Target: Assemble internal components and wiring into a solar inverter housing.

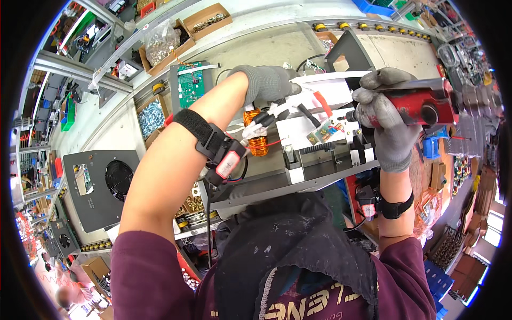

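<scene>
Right grip [386,114] clasps red screwdriver [426,104]; cardboard box [205,20] holds screws [209,20].

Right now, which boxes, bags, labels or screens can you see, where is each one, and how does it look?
Cardboard box: top, beyond the bench; shallow, brown, open, holding small metal parts.
Plastic bag: upper left, in another brown box; clear, crumpled, full of small parts.
Tag: on the black strap of the left forearm; small, rounded, white with a red edge.
Label: on the white part beside the red power tool; small, multicoloured.
No screens are visible.
</scene>
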`<move>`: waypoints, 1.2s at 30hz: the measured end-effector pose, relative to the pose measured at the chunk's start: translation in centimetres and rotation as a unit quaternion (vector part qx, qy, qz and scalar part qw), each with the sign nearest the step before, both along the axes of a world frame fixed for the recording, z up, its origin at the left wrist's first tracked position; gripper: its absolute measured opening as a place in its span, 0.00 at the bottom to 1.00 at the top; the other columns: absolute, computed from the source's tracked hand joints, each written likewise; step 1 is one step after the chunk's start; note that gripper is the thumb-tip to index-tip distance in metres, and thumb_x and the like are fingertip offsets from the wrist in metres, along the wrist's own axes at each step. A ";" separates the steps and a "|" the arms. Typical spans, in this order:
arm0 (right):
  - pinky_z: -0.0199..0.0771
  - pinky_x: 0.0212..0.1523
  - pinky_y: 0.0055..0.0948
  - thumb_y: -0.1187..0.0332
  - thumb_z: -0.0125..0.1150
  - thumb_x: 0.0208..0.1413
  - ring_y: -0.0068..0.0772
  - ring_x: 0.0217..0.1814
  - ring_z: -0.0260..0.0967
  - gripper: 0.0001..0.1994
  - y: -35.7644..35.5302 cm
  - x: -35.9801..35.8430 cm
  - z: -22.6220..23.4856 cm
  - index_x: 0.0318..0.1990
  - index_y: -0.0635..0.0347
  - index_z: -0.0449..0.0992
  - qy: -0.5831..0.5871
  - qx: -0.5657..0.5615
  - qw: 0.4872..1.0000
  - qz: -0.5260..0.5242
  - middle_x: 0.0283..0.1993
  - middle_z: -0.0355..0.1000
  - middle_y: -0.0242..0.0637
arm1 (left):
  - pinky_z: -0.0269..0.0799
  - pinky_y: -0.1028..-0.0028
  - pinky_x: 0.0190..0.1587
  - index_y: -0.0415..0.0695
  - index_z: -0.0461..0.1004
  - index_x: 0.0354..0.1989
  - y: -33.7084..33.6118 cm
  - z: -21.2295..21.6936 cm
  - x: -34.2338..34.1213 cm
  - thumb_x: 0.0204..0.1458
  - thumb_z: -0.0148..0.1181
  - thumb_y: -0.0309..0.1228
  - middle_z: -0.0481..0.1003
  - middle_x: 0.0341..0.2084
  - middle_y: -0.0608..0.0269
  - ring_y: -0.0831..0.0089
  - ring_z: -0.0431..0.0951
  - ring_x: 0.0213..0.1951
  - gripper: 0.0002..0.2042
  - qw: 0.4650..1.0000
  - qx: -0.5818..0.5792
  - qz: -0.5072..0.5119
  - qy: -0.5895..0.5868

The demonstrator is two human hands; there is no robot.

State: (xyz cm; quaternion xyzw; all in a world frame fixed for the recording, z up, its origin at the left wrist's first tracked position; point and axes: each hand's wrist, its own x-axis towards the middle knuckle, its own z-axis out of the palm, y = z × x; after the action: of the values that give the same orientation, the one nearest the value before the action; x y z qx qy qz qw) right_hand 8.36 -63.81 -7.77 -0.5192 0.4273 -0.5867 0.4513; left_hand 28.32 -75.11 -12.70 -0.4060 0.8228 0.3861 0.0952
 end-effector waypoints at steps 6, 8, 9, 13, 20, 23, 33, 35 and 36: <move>0.69 0.24 0.20 0.80 0.56 0.48 0.28 0.36 0.73 0.18 -0.7 -1.2 -1.3 0.49 0.65 0.66 -0.057 -0.001 0.998 0.027 0.42 0.72 0.45 | 0.73 0.63 0.39 0.46 0.73 0.47 1.4 -0.8 -1.4 0.51 0.51 0.35 0.76 0.35 0.50 0.58 0.78 0.37 0.16 0.984 -0.130 0.076 -0.091; 0.69 0.25 0.20 0.80 0.57 0.48 0.28 0.37 0.72 0.18 -0.7 -1.4 -1.8 0.49 0.65 0.66 -0.069 0.009 0.997 0.034 0.42 0.72 0.45 | 0.73 0.63 0.38 0.47 0.73 0.46 2.7 -1.4 -1.9 0.51 0.52 0.35 0.77 0.33 0.52 0.59 0.78 0.37 0.15 0.971 -0.178 0.106 -0.120; 0.70 0.26 0.21 0.79 0.57 0.48 0.28 0.37 0.72 0.19 -0.6 -1.5 -1.9 0.50 0.65 0.66 -0.096 0.021 0.995 0.035 0.41 0.72 0.45 | 0.73 0.63 0.37 0.47 0.74 0.45 3.2 -1.7 -2.2 0.51 0.52 0.34 0.77 0.32 0.53 0.59 0.79 0.36 0.13 0.954 -0.221 0.133 -0.152; 0.72 0.29 0.22 0.78 0.58 0.49 0.28 0.37 0.72 0.19 0.0 -1.3 -2.4 0.50 0.64 0.65 -0.041 0.029 0.998 0.039 0.42 0.72 0.44 | 0.73 0.62 0.35 0.47 0.74 0.42 4.1 -2.5 -2.1 0.51 0.54 0.35 0.77 0.27 0.56 0.59 0.78 0.34 0.12 0.940 -0.264 0.176 -0.124; 0.76 0.35 0.24 0.79 0.58 0.49 0.29 0.37 0.73 0.16 0.7 -0.1 -2.8 0.47 0.66 0.66 -0.026 -0.023 0.999 0.026 0.41 0.72 0.45 | 0.72 0.64 0.39 0.46 0.72 0.47 3.5 -0.8 -0.9 0.52 0.54 0.37 0.77 0.32 0.52 0.57 0.77 0.37 0.15 0.973 -0.187 0.119 -0.060; 0.75 0.33 0.24 0.78 0.59 0.48 0.29 0.35 0.72 0.16 0.5 0.0 -3.0 0.46 0.67 0.66 0.012 -0.088 0.996 0.000 0.40 0.71 0.45 | 0.71 0.68 0.44 0.46 0.71 0.50 3.4 1.1 1.2 0.52 0.53 0.37 0.77 0.35 0.53 0.62 0.77 0.39 0.17 0.966 -0.200 0.141 0.086; 0.67 0.22 0.19 0.77 0.57 0.48 0.26 0.30 0.70 0.17 0.1 -0.7 -3.6 0.47 0.63 0.65 -0.056 -0.070 0.996 -0.016 0.42 0.69 0.45 | 0.71 0.75 0.44 0.36 0.71 0.48 3.0 -5.9 26.5 0.55 0.54 0.39 0.76 0.37 0.53 0.68 0.77 0.37 0.19 0.775 -0.183 0.580 0.175; 0.70 0.24 0.20 0.77 0.57 0.47 0.29 0.35 0.71 0.17 -0.1 -0.9 -3.6 0.46 0.63 0.65 -0.055 -0.074 0.996 0.005 0.42 0.69 0.45 | 0.72 0.61 0.39 0.42 0.74 0.32 5.0 -11.7 30.7 0.49 0.56 0.39 0.75 0.29 0.46 0.53 0.77 0.34 0.13 0.842 -0.314 0.246 -0.362; 0.70 0.24 0.20 0.76 0.58 0.47 0.29 0.35 0.71 0.17 -0.1 -0.9 -3.5 0.46 0.63 0.64 -0.034 -0.066 0.997 -0.005 0.41 0.69 0.45 | 0.72 0.60 0.38 0.42 0.73 0.27 6.6 -14.5 32.0 0.48 0.55 0.39 0.76 0.28 0.49 0.53 0.77 0.35 0.11 0.861 -0.289 0.204 -0.365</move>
State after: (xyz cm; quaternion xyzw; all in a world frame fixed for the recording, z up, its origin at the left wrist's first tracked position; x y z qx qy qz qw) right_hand 7.46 -63.91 -11.27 -0.5253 0.3745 -0.6334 0.4274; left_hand 60.27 -68.51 -27.18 -0.6860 0.7026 -0.0335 0.1859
